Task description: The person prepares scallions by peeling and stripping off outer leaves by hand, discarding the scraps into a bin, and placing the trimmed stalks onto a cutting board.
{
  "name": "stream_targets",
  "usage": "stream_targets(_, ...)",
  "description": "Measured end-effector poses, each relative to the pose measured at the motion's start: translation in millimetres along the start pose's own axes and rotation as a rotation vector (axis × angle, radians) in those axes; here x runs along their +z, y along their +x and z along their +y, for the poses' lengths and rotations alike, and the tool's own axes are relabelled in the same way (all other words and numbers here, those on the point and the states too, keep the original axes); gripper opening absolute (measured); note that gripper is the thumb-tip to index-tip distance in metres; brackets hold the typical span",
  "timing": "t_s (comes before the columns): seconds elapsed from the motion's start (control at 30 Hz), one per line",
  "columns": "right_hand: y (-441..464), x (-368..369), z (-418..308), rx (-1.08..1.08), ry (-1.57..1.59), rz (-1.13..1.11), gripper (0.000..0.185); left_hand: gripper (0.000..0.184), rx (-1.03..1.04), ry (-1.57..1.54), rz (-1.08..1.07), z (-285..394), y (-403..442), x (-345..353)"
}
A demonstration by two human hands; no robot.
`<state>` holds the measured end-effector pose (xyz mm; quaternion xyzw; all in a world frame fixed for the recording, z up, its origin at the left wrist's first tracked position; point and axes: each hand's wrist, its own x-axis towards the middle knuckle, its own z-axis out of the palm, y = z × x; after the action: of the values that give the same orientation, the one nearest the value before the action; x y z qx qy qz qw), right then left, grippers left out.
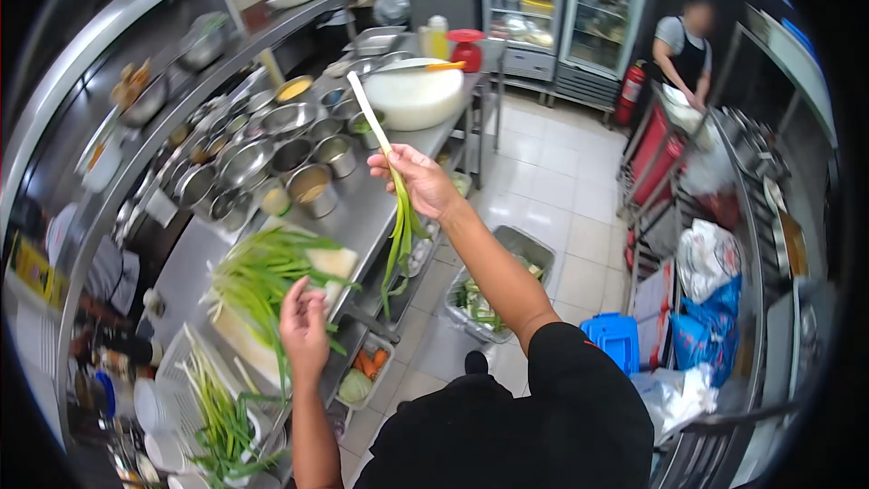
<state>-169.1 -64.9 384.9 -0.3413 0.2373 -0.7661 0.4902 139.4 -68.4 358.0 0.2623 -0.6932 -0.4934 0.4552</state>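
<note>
My right hand [418, 177] is closed round a long green onion [376, 122], its white end pointing up and left and its green leaves hanging down. Over the near edge of a leafy pile of green onions [262, 267] is my left hand [305, 319], fingers apart and slightly curled. The pile lies on a pale cutting board [333, 263] on the steel counter. More green onions [213, 398] rest in a white basket [176, 358] at the lower left.
Metal bowls and pots [294, 156] crowd the counter, beside a big white tub [412, 98]. On the floor stands a bin [518, 244] with green scraps. A person [683, 54] works at the back right, near a fire extinguisher [631, 91]. Vegetables [367, 371] sit below the counter.
</note>
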Motion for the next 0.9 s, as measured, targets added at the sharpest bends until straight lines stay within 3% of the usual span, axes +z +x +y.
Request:
stream_targets(0.2,-50,-66,-30,-0.067,-0.148,0.093,0.030,0.037,-0.009,-0.076,-0.444,-37,61,161)
stream_targets(0.37,-68,-116,-21,-0.068,-0.113,0.203,0.036,0.036,-0.001,0.050,-0.455,-53,64,256)
stream_targets(0.53,-89,-167,-31,0.034,-0.007,0.157,0.043,0.029,0.015,0.156,-0.436,-87,61,284)
stream_targets(0.6,-97,-181,-29,0.052,-0.245,0.080,0.049,0.020,-0.053,0.128,-0.460,-88,62,288)
stream_targets(0.63,-99,-185,-29,0.077,-0.244,0.067,0.062,0.020,-0.063,0.141,-0.455,-94,62,290)
stream_targets(0.7,-97,-191,-27,0.092,-0.261,0.033,0.065,0.018,-0.077,0.132,-0.454,-105,61,289)
stream_targets(0.8,-93,-197,-19,0.104,-0.300,-0.017,0.070,0.018,-0.205,0.157,-0.460,-108,59,281)
stream_targets(0.9,-94,-199,-12,0.116,-0.340,-0.051,0.070,0.024,-0.177,0.203,-0.437,-112,57,272)
